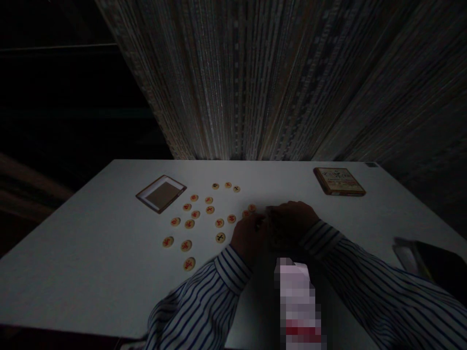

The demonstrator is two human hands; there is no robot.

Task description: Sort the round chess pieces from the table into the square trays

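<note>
Round wooden Chinese chess pieces with red or black characters lie spread over the white table, such as a red piece (189, 264) and a black piece (220, 237). My left hand (250, 237) is closed, right beside two red pieces (246, 214) at its far side. Close by on the right, my right hand (294, 218) has its fingers curled down toward the left one. Deep shadow covers the space between both hands, so whatever they grip is hidden.
An open shallow box part (161, 193) rests at the left on the white table (91, 272). A box with printed characters (339, 182) lies at the back right. Near the right edge is a dark object (438, 262). A striped curtain (251, 87) hangs behind the table.
</note>
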